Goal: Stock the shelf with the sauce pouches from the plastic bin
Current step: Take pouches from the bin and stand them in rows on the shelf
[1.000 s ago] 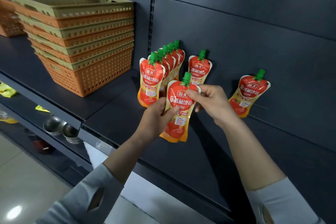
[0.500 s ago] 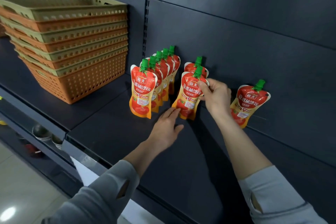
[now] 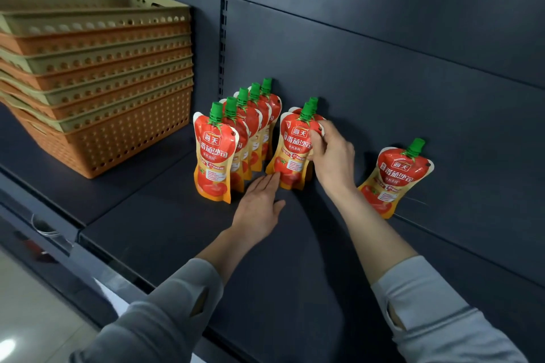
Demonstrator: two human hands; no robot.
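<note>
Orange and tan plastic baskets [image 3: 97,82] sit nested at the upper left of the frame. Just right of them, a file of red sauce pouches [image 3: 213,153] with green caps stands upright, front to back, on the dark shelf [image 3: 165,230]. At centre the left hand [image 3: 259,206] lies flat, its straight fingertips against the foot of the centre pouch [image 3: 292,150], probably to stop it sliding. The right hand [image 3: 331,156] pinches the pouch's upper edge to steady it in front of another. Far right, a lone pouch [image 3: 393,177] leans on the back panel [image 3: 383,53].
</note>
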